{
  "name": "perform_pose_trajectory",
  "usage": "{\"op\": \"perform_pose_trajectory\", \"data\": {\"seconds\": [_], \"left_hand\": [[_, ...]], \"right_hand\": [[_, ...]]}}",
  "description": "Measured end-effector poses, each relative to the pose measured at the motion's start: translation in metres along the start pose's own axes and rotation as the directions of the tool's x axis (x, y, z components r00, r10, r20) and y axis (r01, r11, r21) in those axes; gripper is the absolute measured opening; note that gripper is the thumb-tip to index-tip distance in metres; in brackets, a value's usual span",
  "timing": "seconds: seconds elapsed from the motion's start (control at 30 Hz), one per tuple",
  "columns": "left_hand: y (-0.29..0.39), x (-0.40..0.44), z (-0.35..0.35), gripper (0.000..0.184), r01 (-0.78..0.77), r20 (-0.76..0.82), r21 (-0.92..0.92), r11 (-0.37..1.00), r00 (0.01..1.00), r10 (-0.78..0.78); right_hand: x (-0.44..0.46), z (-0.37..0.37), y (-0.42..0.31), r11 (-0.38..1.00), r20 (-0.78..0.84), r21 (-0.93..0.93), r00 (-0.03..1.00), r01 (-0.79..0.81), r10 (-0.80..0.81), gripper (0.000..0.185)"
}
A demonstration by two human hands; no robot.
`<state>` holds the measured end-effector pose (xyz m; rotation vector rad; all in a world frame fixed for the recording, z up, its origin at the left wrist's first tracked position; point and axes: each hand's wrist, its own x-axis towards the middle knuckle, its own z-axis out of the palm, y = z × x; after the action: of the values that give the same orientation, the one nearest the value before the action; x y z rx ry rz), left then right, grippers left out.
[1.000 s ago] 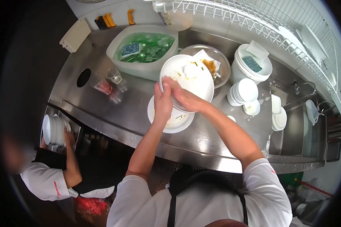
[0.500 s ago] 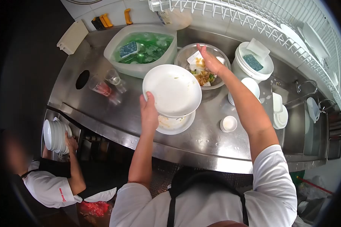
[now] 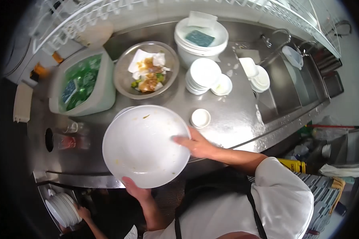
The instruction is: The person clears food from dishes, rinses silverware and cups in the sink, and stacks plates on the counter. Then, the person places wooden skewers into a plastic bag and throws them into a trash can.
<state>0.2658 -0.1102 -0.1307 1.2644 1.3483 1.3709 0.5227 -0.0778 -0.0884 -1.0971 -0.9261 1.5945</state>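
Observation:
A large white plate [image 3: 145,145] with a few food specks is held tilted over the counter's front part. My left hand [image 3: 136,189] grips its lower rim, thumb on top. At the right rim my right hand [image 3: 193,144] closes on the plate, thumb over the edge. Part of another white dish shows behind the plate's upper left edge. Beyond it stands a steel bowl [image 3: 119,85] with food scraps and napkins. To the right is a small white cup [image 3: 200,118], with a stack of white bowls [image 3: 204,73] further back.
A tub [image 3: 103,99] of green soapy water with a sponge stands at the left, near glasses [image 3: 73,142]. White buckets [image 3: 203,47] hold another sponge. Sinks [image 3: 275,91] and dishes are at the right. A co-worker's hand [image 3: 83,213] touches stacked plates [image 3: 62,209] at lower left.
The view has turned right. My right hand has come from above the scrap bowl to the plate's right rim. The plate is closer to me, over the counter's front edge.

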Motion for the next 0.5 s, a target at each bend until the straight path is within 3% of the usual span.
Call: {"op": "perform_pose_trajectory", "data": {"seconds": [0.07,0.13,0.2,0.23,0.27,0.3,0.33,0.37,0.43,0.5], "left_hand": [[-0.014,-0.018,0.026,0.068,-0.089,0.162,0.055,0.995,0.984,0.079],[-0.016,-0.032,0.068,0.076,-0.109,0.349,-0.165,0.980,0.923,0.161],[0.032,-0.028,0.128,0.082,-0.051,0.573,-0.374,0.926,0.772,0.274],[0.059,-0.024,0.157,0.085,-0.021,0.608,-0.413,0.910,0.737,0.293],[0.075,-0.025,0.180,0.089,0.012,0.637,-0.450,0.893,0.705,0.311],[0.070,-0.029,0.193,0.085,0.074,0.642,-0.427,0.901,0.727,0.244],[0.062,-0.033,0.201,0.081,0.136,0.639,-0.403,0.905,0.750,0.172],[0.060,-0.040,0.209,0.072,0.175,0.600,-0.336,0.925,0.797,0.067],[0.044,-0.058,0.221,0.074,0.141,0.515,-0.278,0.950,0.857,0.023],[0.031,-0.089,0.245,0.068,0.159,0.408,-0.238,0.958,0.912,-0.050]], "right_hand": [[-0.025,-0.036,-0.011,0.998,-0.156,0.037,0.987,0.047,-0.041,0.050],[-0.058,-0.085,-0.018,0.999,-0.343,0.038,0.939,-0.016,0.028,0.044],[-0.099,-0.142,-0.033,1.000,-0.536,0.024,0.844,0.011,0.004,0.048],[-0.122,-0.178,-0.032,0.999,-0.673,-0.042,0.738,0.027,-0.048,0.051],[-0.145,-0.205,-0.055,0.994,-0.687,-0.090,0.718,0.069,-0.112,0.051],[-0.169,-0.242,-0.062,0.992,-0.786,-0.125,0.607,0.035,-0.120,0.052],[-0.188,-0.278,-0.076,0.975,-0.765,-0.194,0.606,0.106,-0.218,0.049],[-0.210,-0.313,-0.091,0.948,-0.774,-0.319,0.576,0.005,-0.263,0.046],[-0.236,-0.399,-0.104,0.919,-0.702,-0.392,0.634,0.038,-0.326,0.054],[-0.243,-0.481,-0.108,0.855,-0.666,-0.503,0.687,-0.126,-0.291,0.053]]}}
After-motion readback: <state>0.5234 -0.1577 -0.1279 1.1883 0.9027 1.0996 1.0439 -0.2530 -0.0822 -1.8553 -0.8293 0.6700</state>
